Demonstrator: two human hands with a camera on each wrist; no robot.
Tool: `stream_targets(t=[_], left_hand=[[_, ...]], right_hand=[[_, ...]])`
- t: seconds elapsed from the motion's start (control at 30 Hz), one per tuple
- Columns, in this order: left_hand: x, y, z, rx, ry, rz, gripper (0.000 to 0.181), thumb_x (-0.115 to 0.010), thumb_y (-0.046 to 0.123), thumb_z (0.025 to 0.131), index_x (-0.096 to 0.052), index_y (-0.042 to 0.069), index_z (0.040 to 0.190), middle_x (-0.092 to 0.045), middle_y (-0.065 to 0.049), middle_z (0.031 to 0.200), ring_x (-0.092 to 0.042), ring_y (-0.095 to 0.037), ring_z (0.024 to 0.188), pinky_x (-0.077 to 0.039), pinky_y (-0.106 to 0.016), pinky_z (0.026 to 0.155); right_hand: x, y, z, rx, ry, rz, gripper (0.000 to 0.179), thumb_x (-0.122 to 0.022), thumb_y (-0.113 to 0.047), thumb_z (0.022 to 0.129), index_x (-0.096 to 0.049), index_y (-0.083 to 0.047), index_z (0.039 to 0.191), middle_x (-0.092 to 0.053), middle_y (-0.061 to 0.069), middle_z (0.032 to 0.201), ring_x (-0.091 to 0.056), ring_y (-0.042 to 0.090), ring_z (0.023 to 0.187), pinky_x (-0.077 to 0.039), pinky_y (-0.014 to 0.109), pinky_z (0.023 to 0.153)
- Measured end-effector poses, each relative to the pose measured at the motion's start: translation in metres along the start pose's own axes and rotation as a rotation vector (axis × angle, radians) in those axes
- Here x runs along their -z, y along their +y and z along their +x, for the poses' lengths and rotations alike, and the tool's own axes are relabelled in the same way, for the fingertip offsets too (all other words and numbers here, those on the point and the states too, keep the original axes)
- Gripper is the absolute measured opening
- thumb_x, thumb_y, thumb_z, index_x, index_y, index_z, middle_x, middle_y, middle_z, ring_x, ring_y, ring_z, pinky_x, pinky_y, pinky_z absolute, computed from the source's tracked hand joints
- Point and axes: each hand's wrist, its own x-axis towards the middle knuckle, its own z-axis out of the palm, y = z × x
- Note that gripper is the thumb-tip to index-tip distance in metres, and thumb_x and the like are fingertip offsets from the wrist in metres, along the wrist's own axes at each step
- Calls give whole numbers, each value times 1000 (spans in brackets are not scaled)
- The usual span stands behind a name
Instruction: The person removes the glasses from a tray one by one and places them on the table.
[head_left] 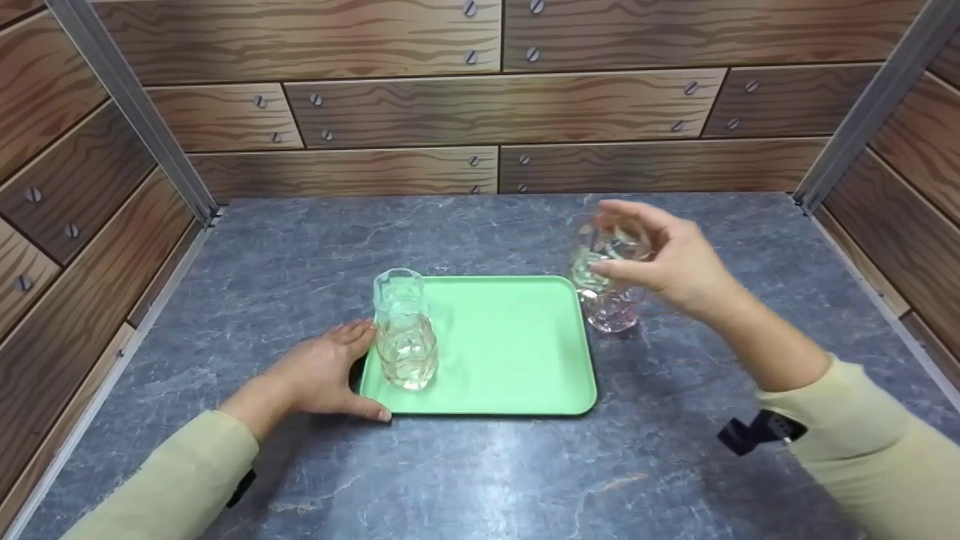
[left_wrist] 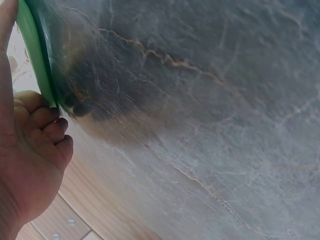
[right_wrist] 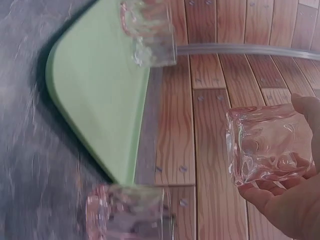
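Note:
My left hand (head_left: pixel 322 367) grips the green tray (head_left: pixel 510 345) at its near left corner, thumb at the front edge and fingers at the left side. In the left wrist view those fingers curl by the tray rim (left_wrist: pixel 37 55). Two clear glasses, a back glass (head_left: pixel 399 292) and a front glass (head_left: pixel 409 364), stand along the tray's left side. My right hand (head_left: pixel 675 259) holds a clear glass (right_wrist: pixel 270 145) between thumb and fingers, raised beyond the tray's right edge. Below it, a pinkish glass (head_left: pixel 613 311) stands on the table beside the tray, partly hidden in the head view.
The grey marbled table (head_left: pixel 487 480) is enclosed by wood-patterned panels (head_left: pixel 495 105) at the back and sides. Metal posts (head_left: pixel 874 97) rise at the far corners. Bare table surface extends around the tray.

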Motion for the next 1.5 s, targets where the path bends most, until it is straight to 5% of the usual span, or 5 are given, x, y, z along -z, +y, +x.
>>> stream_targets(t=[0.17, 0.43, 0.77, 1.17, 1.5], left_hand=[[-1, -1, -1, -4, 4, 3, 141, -71, 91, 70, -30, -4, 164, -29, -26, 170, -29, -45, 156, -31, -60, 124], [0, -1, 0, -1, 4, -6, 140, -72, 91, 70, -30, -4, 164, -29, -25, 170, -29, -46, 155, -31, -60, 124], [0, -1, 0, 8, -3, -10, 140, -73, 90, 70, -29, -3, 165, -27, -24, 171, -28, -45, 156, -30, -60, 124], [1, 0, 0, 8, 5, -3, 141, -73, 90, 69, -28, -3, 165, -27, -24, 170, -28, -46, 156, -29, -60, 124], [-1, -1, -1, -2, 15, -8, 139, -74, 88, 72, -29, -5, 164, -29, -26, 169, -30, -46, 155, -32, -60, 123]], right_hand=[[20, 8, -6, 8, 25, -35, 76, -87, -8, 89, -51, -9, 156, -61, 15, 147, -75, 19, 92, -65, 31, 76], [55, 28, -20, -57, 69, -83, 77, -86, -11, 91, -50, -14, 158, -58, 13, 153, -38, 41, 152, -54, 28, 103], [84, 62, -34, -163, 149, -146, 77, -85, -16, 93, -47, -16, 160, -63, -1, 148, -48, 24, 146, -42, 17, 113], [90, 114, -46, -196, 155, -129, 80, -83, -18, 95, -41, -6, 163, -60, 3, 150, -43, 36, 149, -43, 15, 110], [86, 141, -52, -188, 170, -111, 78, -82, -16, 96, -42, -3, 162, -64, -9, 142, -53, 11, 137, -46, 11, 103]])
